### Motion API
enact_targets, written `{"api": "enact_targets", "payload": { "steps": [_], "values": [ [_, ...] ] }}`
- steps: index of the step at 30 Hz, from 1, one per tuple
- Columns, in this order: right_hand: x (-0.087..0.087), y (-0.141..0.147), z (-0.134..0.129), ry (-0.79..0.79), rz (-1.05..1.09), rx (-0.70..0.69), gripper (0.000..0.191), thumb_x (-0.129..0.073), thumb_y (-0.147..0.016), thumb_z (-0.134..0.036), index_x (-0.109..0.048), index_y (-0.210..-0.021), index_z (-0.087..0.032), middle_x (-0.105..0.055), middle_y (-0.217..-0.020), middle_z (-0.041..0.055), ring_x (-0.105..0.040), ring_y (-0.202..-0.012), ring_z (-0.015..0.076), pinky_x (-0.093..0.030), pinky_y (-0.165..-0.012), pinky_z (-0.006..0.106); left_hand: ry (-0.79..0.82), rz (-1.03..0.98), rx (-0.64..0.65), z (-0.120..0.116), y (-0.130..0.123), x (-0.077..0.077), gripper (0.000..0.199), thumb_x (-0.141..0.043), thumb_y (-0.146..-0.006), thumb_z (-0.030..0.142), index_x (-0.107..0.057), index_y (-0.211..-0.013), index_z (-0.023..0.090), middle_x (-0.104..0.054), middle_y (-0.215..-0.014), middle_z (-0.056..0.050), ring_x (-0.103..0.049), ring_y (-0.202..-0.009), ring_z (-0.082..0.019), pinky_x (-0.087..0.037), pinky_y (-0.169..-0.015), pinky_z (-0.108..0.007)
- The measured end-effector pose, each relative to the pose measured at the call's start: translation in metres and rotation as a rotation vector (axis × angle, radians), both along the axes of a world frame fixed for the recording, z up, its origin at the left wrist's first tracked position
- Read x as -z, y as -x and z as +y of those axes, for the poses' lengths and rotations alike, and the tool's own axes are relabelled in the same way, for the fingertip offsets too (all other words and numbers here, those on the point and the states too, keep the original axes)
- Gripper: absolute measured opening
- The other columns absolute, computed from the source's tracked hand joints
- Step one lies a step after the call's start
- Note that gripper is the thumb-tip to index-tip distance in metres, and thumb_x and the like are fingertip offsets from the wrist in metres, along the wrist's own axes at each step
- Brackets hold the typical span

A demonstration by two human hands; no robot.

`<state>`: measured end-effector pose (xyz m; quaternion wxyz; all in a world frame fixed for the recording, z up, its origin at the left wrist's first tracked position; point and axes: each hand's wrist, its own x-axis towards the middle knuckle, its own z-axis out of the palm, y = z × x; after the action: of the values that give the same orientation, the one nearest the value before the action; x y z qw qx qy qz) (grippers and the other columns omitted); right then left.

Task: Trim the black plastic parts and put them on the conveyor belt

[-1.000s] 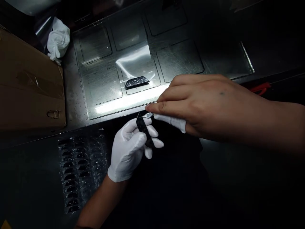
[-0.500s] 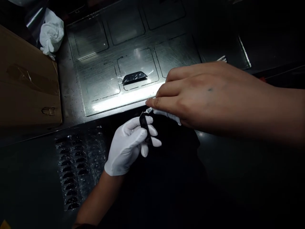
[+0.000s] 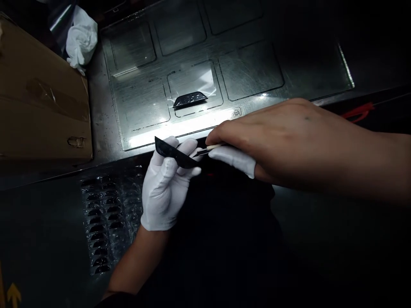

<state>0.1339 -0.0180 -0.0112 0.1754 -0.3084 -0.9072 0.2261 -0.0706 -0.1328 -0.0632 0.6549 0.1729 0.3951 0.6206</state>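
Observation:
My left hand (image 3: 165,184), in a white glove, is closed around a black trapezoid-shaped plastic piece (image 3: 176,155) with slanted ends. The piece lies tilted across the fingers, its face turned up. My right hand (image 3: 272,132) is bare but for a white cover on its thumb (image 3: 233,159). Between thumb and fingers it pinches a slim knife-like tool (image 3: 202,151), whose thin tip is at the right end of the black piece. Whether tip and piece touch, I cannot tell. A similar black piece (image 3: 190,99) lies on clear film on the metal-framed worktop (image 3: 144,102).
A cardboard box (image 3: 48,102) stands at the left, beside a crumpled white cloth or glove (image 3: 81,38). Below the table edge, clear plastic trays (image 3: 99,222) hold several black pieces in rows. Something red (image 3: 359,112) lies behind my right wrist.
My left hand has turned the black piece from nearly upright to lying slantwise with its face showing. The tool in my right hand now shows at the piece's right end. The view has shifted slightly.

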Motion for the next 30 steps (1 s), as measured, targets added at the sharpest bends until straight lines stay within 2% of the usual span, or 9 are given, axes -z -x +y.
{"api": "enact_targets", "payload": {
  "steps": [3, 6, 14, 21, 25, 30],
  "values": [
    [0.000, 0.001, -0.002, -0.086, -0.215, -0.153, 0.021, -0.061, -0.092, -0.019, -0.074, -0.108, -0.021, -0.077, -0.084, 0.0029, -0.067, -0.064, 0.0197, -0.036, -0.056, 0.032, 0.000, 0.023, -0.054, 0.000, -0.002, 0.000, 0.019, -0.068, -0.104, 0.029, -0.074, -0.121, 0.028, -0.081, -0.119, -0.002, -0.076, -0.114, -0.021, -0.059, -0.110, -0.039],
    [-0.002, 0.005, -0.002, -0.108, -0.284, -0.172, 0.022, -0.062, -0.086, -0.013, -0.072, -0.103, -0.021, -0.074, -0.077, 0.0023, -0.063, -0.061, 0.0193, -0.031, -0.054, 0.031, 0.001, 0.045, -0.075, 0.000, -0.003, -0.001, 0.018, -0.068, -0.103, 0.030, -0.075, -0.120, 0.027, -0.081, -0.118, -0.002, -0.077, -0.114, -0.022, -0.052, -0.119, -0.046],
    [0.001, 0.006, -0.003, -0.026, -0.270, -0.162, 0.017, -0.060, -0.093, -0.019, -0.072, -0.105, -0.020, -0.074, -0.082, 0.0033, -0.062, -0.064, 0.0194, -0.033, -0.059, 0.032, -0.018, 0.020, -0.064, -0.002, -0.002, -0.001, 0.019, -0.063, -0.105, 0.023, -0.073, -0.122, 0.025, -0.081, -0.118, -0.003, -0.077, -0.110, -0.018, -0.055, -0.114, -0.037],
    [0.004, 0.003, -0.004, -0.004, -0.334, -0.174, 0.015, -0.061, -0.092, -0.017, -0.073, -0.099, -0.021, -0.074, -0.079, 0.0027, -0.062, -0.066, 0.0199, -0.038, -0.064, 0.033, 0.013, 0.044, -0.069, -0.003, -0.005, -0.001, 0.017, -0.066, -0.103, 0.022, -0.073, -0.119, 0.025, -0.080, -0.118, -0.003, -0.077, -0.112, -0.021, -0.053, -0.118, -0.044],
    [0.007, 0.001, -0.003, 0.000, -0.263, -0.173, 0.012, -0.061, -0.094, -0.022, -0.073, -0.094, -0.022, -0.071, -0.072, 0.0016, -0.058, -0.061, 0.0178, -0.039, -0.061, 0.033, 0.013, 0.096, -0.092, -0.002, -0.007, -0.001, 0.016, -0.068, -0.102, 0.022, -0.073, -0.118, 0.024, -0.081, -0.117, -0.004, -0.077, -0.111, -0.023, -0.053, -0.118, -0.047],
    [0.007, 0.002, -0.007, -0.020, -0.205, -0.140, 0.011, -0.062, -0.095, -0.026, -0.069, -0.088, -0.022, -0.066, -0.066, 0.0010, -0.051, -0.053, 0.0153, -0.033, -0.056, 0.033, -0.022, 0.220, -0.139, 0.000, -0.012, -0.001, 0.020, -0.075, -0.098, 0.021, -0.074, -0.117, 0.027, -0.081, -0.115, -0.002, -0.077, -0.115, -0.023, -0.053, -0.118, -0.046]
  ]
}}
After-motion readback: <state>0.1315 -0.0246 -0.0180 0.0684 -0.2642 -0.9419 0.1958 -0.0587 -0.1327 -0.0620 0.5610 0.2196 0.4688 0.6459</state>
